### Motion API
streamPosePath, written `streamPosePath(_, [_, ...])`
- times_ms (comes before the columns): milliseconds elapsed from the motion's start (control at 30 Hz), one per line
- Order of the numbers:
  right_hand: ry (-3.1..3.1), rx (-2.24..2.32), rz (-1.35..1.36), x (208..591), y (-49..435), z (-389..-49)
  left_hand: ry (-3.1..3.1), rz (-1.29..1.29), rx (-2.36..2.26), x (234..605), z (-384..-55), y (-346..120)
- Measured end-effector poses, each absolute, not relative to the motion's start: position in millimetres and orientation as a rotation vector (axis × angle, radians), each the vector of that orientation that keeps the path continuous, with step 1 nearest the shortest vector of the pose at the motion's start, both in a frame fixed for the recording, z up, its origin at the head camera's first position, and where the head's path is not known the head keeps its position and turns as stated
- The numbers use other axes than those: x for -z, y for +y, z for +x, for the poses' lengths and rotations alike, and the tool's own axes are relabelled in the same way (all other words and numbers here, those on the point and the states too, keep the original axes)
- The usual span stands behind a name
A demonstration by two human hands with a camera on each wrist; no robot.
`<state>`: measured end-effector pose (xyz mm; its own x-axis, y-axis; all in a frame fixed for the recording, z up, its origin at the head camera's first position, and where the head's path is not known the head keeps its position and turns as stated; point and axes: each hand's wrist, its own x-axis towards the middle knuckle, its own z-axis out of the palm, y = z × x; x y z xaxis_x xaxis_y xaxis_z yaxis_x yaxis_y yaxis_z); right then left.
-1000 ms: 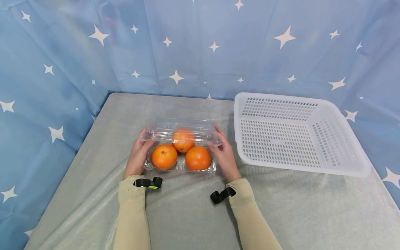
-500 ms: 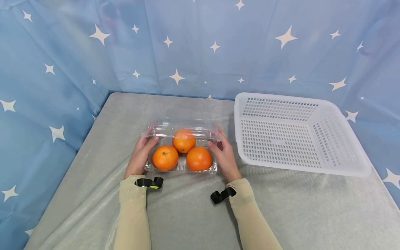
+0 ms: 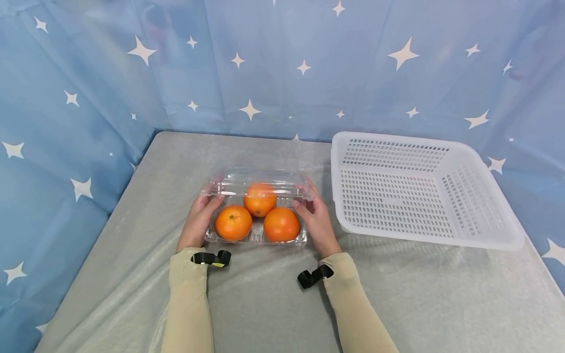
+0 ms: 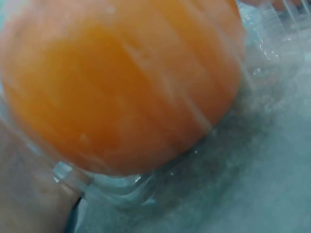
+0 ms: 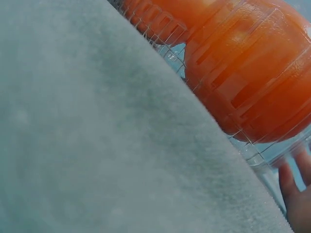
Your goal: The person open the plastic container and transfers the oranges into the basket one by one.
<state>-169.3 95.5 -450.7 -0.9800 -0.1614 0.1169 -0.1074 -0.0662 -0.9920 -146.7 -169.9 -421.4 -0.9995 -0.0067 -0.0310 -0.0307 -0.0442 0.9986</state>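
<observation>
A clear plastic clamshell box (image 3: 257, 239) sits on the grey cloth with three oranges in it. Two oranges, one on the left (image 3: 233, 223) and one on the right (image 3: 281, 224), lie in front; a third orange (image 3: 260, 206) is behind, partly under the raised lid (image 3: 229, 185). My left hand (image 3: 195, 223) grips the box's left side, thumb over the rim, fingertips behind the plastic. On the opposite side my right hand (image 3: 320, 224) holds it the same way. The left wrist view is filled by an orange (image 4: 121, 92); the right wrist view shows oranges (image 5: 248, 73) through the ribbed wall.
To the right stands a white perforated basket (image 3: 399, 237), with nothing in it. Grey cloth (image 3: 260, 304) covers the table. A blue curtain with white stars (image 3: 282, 73) hangs behind and along the left. Black cameras (image 3: 212, 258) sit on both wrists.
The lid has tipped back a little, and both thumbs have come out from behind its edge to the front. The box has shifted very slightly right; the last half second shows hardly any motion.
</observation>
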Motion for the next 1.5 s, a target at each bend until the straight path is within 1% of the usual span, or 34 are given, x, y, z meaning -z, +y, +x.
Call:
streamPosePath(233, [2.134, 2.220, -0.265, 455, 95, -168, 2.164, -0.090, -2.239, 422, -146, -170])
streamPosePath(367, [2.105, 2.229, -0.243, 452, 95, -168, 2.168, -0.069, -2.251, 421, -146, -169])
streamPosePath(633, [2.163, 2.190, -0.339, 435, 92, -161, 2.208, -0.087, -2.199, 423, -145, -170])
streamPosePath(767, [2.178, 2.184, -0.351, 433, 92, -161, 2.228, -0.088, -2.179, 422, -146, -170])
streamPosePath(1033, [2.193, 2.214, -0.280, 448, 95, -168, 2.231, -0.102, -2.169, 423, -148, -171])
streamPosePath(1267, [2.246, 2.183, -0.249, 455, 96, -170, 2.222, -0.060, -2.182, 443, -156, -178])
streamPosePath(1500, [2.190, 2.221, -0.295, 443, 95, -167, 2.223, -0.036, -2.165, 428, -151, -174])
